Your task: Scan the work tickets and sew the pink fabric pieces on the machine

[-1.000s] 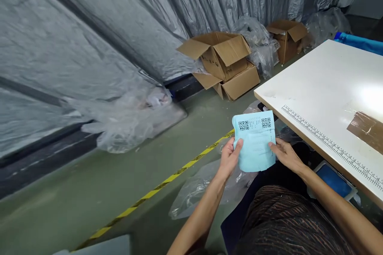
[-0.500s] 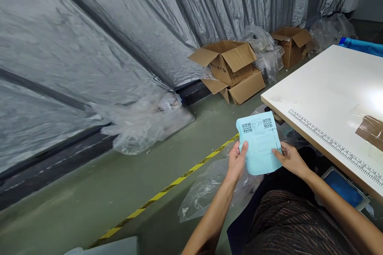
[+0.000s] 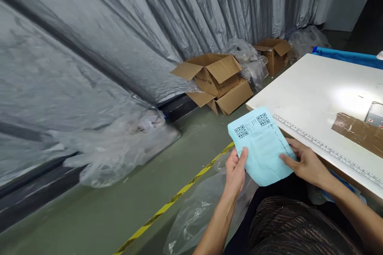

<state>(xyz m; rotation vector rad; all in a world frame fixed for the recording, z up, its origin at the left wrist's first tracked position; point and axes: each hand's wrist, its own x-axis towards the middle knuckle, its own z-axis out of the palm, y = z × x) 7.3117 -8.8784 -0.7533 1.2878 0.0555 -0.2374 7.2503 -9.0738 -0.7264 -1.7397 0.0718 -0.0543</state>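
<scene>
A soft light-blue packet (image 3: 263, 151), printed with two QR codes and small text, is held up in front of my body, its printed side towards me. My left hand (image 3: 236, 169) pinches its lower left edge, thumb on top. At the right edge, my right hand (image 3: 303, 161) grips it the same way, the thumb lying over the print and the fingers hidden behind. The packet's upper right part overlaps the near corner of the white table (image 3: 308, 83) in view; whether anything is inside it I cannot tell.
A ruler strip (image 3: 320, 145) runs along the table's edge. Brown tape (image 3: 356, 129) lies on the tabletop. Open cardboard boxes (image 3: 218, 77) and clear plastic bags (image 3: 128, 143) stand along the silver curtain (image 3: 119, 40). Yellow-black tape (image 3: 179, 195) crosses the floor, beside more plastic sheeting (image 3: 194, 211).
My view has turned to the right, so more of the table shows. The packet has come slightly closer and tilted, still in both hands.
</scene>
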